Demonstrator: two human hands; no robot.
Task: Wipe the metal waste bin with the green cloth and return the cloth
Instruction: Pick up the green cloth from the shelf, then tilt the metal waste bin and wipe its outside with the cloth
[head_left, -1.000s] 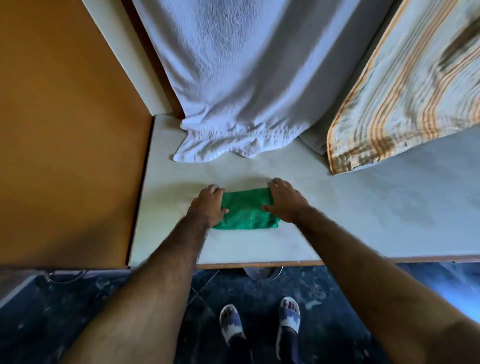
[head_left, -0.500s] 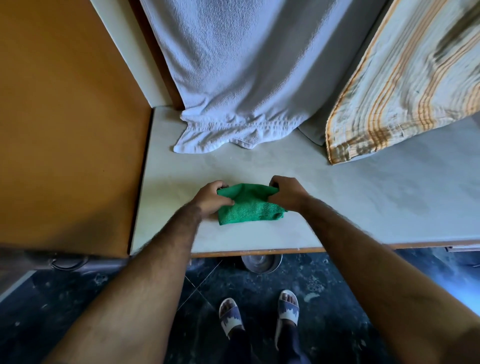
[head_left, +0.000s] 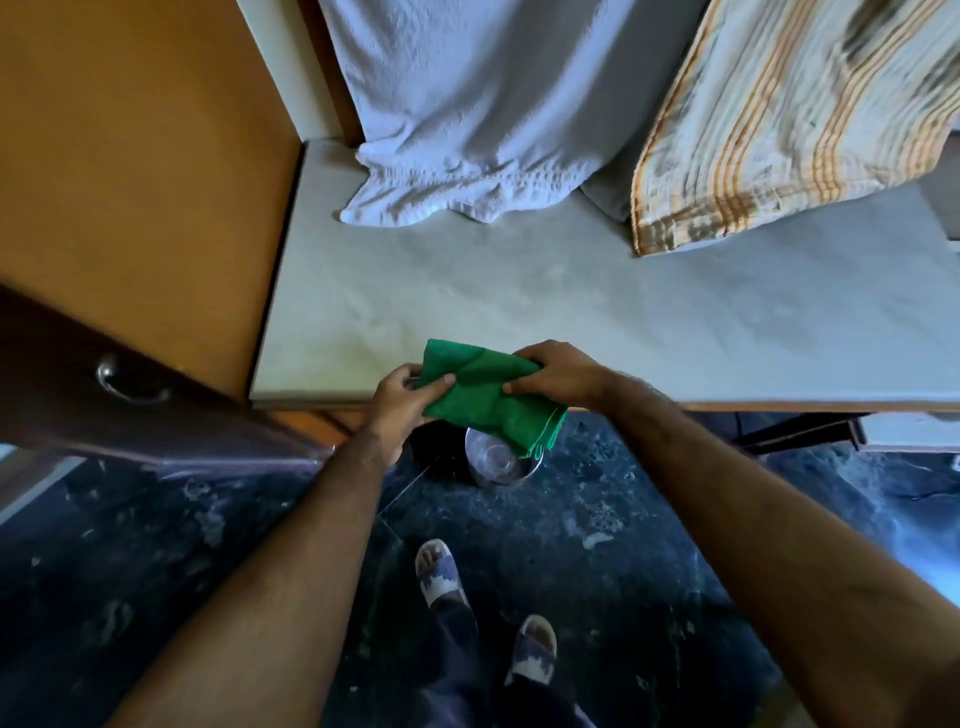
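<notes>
The green cloth (head_left: 488, 397) was held folded between both hands at the near edge of the pale grey counter (head_left: 571, 301), part of it hanging past the edge; the left hand (head_left: 402, 397) was closed on the cloth's left side, thumb pressed on top; the right hand (head_left: 558, 374) was closed on its right side, fingers curled over the fold. The metal waste bin (head_left: 498, 462) was seen on the floor directly below the cloth, just under the counter's edge, its open top partly covered from view by the hanging cloth; it stood upright, and its inside looked shiny. The counter surface was noted as matt and lightly mottled, with a wooden strip along its front edge; a white towel (head_left: 457, 130) hung down at the back with its hem resting on the counter; a striped orange-and-cream cloth (head_left: 779, 130) lay draped to the right of it, its lower edge also on the counter. An orange panel (head_left: 135, 156) bounded the counter on the left; a dark drawer front with a metal ring handle (head_left: 130, 384) was seen below it. The floor (head_left: 156, 571) was dark and speckled; two feet in slide sandals (head_left: 441, 574) were visible on it, near the bin.
</notes>
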